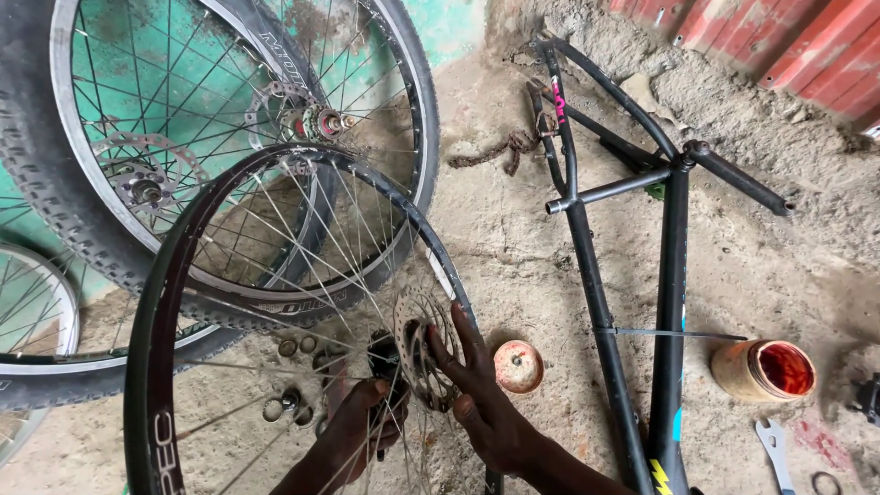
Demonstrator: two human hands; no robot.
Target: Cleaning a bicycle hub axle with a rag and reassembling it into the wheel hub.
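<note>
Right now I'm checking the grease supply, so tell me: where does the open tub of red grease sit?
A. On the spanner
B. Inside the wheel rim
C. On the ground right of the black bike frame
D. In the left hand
C: the open tub of red grease lies on the ground just right of the black bike frame, clear of both hands.

Soft, even daylight, sharp overall

Shadows on the dirt floor (550,275) are faint and diffuse; no glare. Wide-angle lens bends the edges, and the nearest spokes (275,403) blur slightly.
</note>
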